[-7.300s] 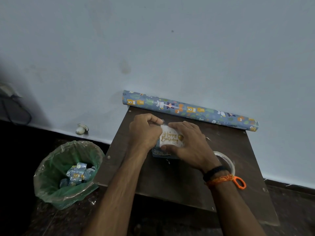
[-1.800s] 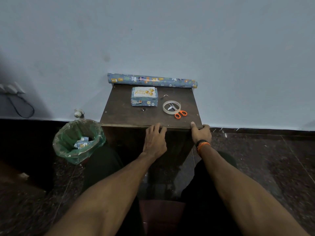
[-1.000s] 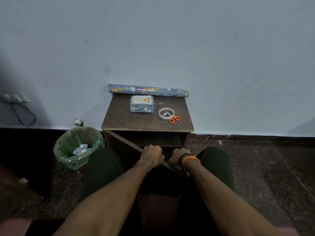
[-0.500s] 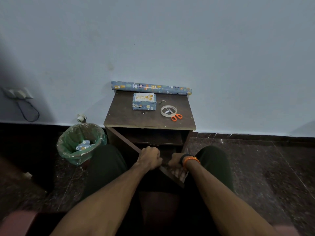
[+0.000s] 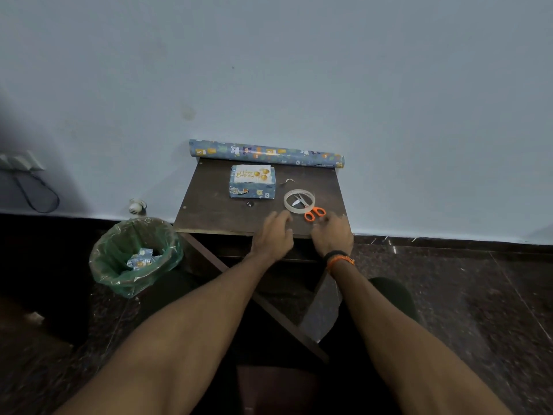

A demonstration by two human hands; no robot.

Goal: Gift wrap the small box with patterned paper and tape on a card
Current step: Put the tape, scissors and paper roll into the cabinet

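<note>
**Both hands loose at the desk's front edge, wrapped box behind them**

From my feed, neither grip is grasping anything. My left hand (image 5: 273, 233) reaches over the front edge of the desk (image 5: 215, 211), fingers relaxed and a little blurred, their tips near the tape roll (image 5: 299, 201). My right hand (image 5: 332, 235) sits at the front right corner, fingers loosely bent and released; whether they touch the wood I cannot tell. A black band and an orange band (image 5: 339, 259) circle the right wrist.

Just beyond the two hands lie the orange-handled scissors (image 5: 312, 211), their blades pointing into the ring of the clear tape roll, which lies flat on the desk.

Further back and to the left stands the small box (image 5: 252, 187), fully covered in blue patterned paper, well apart from both hands. The card (image 5: 252, 174) reading "Happy Birthday", with gold balloons, lies flat on its top face. A small dark scrap (image 5: 250, 204) lies just in front of the box.

Along the desk's back edge, against the wall, lies the roll of patterned paper (image 5: 266, 153).

Under the desk top, a door (image 5: 254, 295) stands swung open toward me. On the floor left of the desk is a bin with a green liner (image 5: 134, 256), holding scraps of the same paper.
</note>
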